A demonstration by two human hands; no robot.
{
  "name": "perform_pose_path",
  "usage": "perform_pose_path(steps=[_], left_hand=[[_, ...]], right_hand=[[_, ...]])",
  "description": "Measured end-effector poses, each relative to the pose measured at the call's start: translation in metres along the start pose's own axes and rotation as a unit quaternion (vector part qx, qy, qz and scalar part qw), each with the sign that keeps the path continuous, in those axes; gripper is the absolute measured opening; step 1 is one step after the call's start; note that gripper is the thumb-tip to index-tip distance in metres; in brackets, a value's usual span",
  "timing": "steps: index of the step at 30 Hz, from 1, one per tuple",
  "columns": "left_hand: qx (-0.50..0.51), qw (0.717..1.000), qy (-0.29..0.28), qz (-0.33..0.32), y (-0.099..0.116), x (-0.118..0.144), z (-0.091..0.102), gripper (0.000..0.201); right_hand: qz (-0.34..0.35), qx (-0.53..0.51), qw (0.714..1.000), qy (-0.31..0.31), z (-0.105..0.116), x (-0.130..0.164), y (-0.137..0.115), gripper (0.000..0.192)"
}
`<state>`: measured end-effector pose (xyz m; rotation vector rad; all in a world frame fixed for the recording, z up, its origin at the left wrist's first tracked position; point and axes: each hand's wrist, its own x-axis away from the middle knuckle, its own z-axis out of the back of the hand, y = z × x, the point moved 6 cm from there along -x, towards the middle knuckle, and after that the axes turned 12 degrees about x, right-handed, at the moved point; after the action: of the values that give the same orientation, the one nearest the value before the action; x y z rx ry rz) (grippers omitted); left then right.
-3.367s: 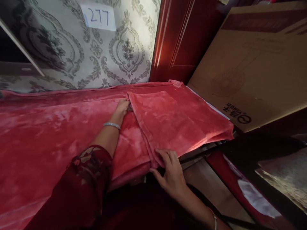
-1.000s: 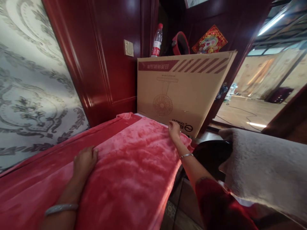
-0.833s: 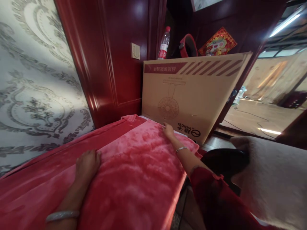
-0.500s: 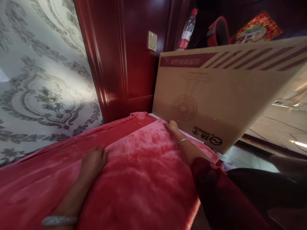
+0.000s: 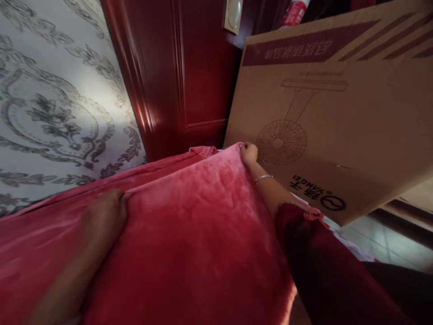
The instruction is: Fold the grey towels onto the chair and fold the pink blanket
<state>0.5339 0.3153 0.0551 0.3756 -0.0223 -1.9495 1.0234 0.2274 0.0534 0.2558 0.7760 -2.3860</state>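
A plush red blanket (image 5: 189,234) spreads over the surface in front of me, its far edge raised and stretched between my two hands. My right hand (image 5: 249,153) is closed on the blanket's far right corner, close to the cardboard box. My left hand (image 5: 106,216), slightly blurred, is closed on the same edge farther left. Beyond that edge lies more red cloth (image 5: 162,167), with a folded-over flap (image 5: 204,151) at its far end.
Close behind my right hand stands a large cardboard box (image 5: 365,131) printed with a fan. A bottle (image 5: 295,13) shows behind its top. Dark red wood panelling (image 5: 203,81) and a patterned wall (image 5: 57,104) border the far and left sides. Floor tiles (image 5: 389,239) show at right.
My right hand has lifted the blanket's corner up off the surface. My left hand has shifted left and toward me with the edge. The view has tipped down and moved closer to the box.
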Motion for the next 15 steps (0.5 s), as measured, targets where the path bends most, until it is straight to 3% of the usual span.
perform_pose_path(steps=[4,7,10,15], left_hand=[[0.02,0.993,-0.114,0.001,-0.011,-0.004,-0.029,0.041],[0.036,0.992,-0.124,0.005,-0.015,-0.007,-0.037,0.04],[0.018,0.99,-0.139,0.011,-0.017,-0.009,-0.039,0.044],[0.019,0.993,-0.118,0.004,-0.019,-0.015,-0.042,0.041]], right_hand=[[-0.016,0.012,0.999,-0.043,-0.038,0.014,-0.003,0.031],[-0.006,0.023,0.997,-0.075,-0.051,0.022,-0.002,0.031],[0.023,0.031,0.993,-0.109,-0.042,0.019,-0.001,0.03],[0.061,0.05,0.983,-0.164,0.0,0.02,0.022,0.025]])
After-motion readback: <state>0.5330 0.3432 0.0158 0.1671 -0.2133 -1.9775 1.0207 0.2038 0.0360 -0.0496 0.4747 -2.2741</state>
